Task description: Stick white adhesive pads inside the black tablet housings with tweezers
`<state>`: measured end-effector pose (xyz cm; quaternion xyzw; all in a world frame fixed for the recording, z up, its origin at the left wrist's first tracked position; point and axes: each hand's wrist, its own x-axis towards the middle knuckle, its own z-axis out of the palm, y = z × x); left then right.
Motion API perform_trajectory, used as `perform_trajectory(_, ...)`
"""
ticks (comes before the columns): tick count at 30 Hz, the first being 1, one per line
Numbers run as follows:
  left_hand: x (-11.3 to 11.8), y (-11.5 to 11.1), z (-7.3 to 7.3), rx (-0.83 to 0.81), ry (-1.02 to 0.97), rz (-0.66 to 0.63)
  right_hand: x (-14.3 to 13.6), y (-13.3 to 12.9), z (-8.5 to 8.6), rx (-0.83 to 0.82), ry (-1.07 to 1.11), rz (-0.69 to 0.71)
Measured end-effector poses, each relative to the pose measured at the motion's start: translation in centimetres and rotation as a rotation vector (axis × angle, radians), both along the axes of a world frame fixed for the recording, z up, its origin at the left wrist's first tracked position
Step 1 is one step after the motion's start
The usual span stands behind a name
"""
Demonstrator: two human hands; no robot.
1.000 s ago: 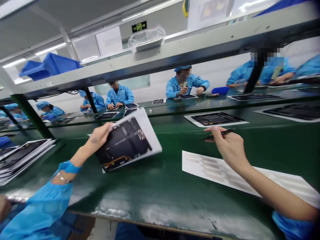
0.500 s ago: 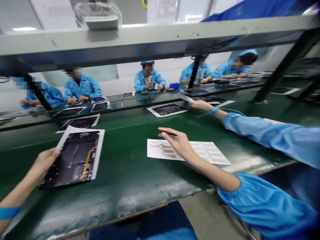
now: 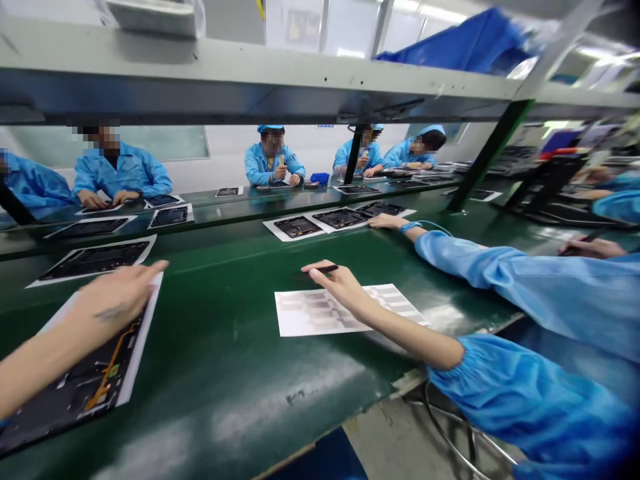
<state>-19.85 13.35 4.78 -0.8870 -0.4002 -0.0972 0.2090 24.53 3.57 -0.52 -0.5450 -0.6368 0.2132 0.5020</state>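
Note:
My left hand (image 3: 117, 293) reaches over a dark tablet housing (image 3: 75, 393), fingers stretched forward and holding nothing. The housing, with an orange flex cable (image 3: 111, 367) along one side, lies on a white sheet at the lower left; my forearm covers part of it. My right hand (image 3: 343, 287) pinches a thin black tool (image 3: 327, 269), perhaps tweezers, whose tip is too blurred to make out. Beneath that hand a white sheet with rows of greyish strips (image 3: 303, 320) lies on the green bench.
More tablet housings (image 3: 103, 257) on white sheets lie along the green bench (image 3: 220, 320). At right a co-worker's hand (image 3: 387, 221) touches one sheet's edge. A shelf beam (image 3: 280, 80) on dark posts spans above. Several co-workers sit across the bench.
My left hand has let go of the housing's edge and moved over it; the housing now lies lower left. The view has swung right. The co-worker's hand has set down a housing on its sheet.

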Motion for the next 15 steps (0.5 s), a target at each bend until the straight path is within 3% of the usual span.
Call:
perform_trajectory(4, 12.7, 4.6, -0.8, 0.096, 0.278, -0.281, -2.8, 1.4, 0.1, 0.172, -0.066, 0.049)
perform_trajectory(7, 19.6, 9.1, -2.6, 0.108, 0.33, -0.421, -4.3, 0.7, -0.5, 0.281, -0.133, 0.153)
perform_trajectory(11, 26.1, 15.7, -4.5, 0.136, 0.335, -0.477, -5.0, -0.6, -0.5, 0.366, -0.165, 0.179)
perform_trajectory(15, 30.5, 21.5, -5.2, 0.12, 0.311, -0.542, -5.2, -1.9, 0.7, 0.352, -0.17, 0.167)
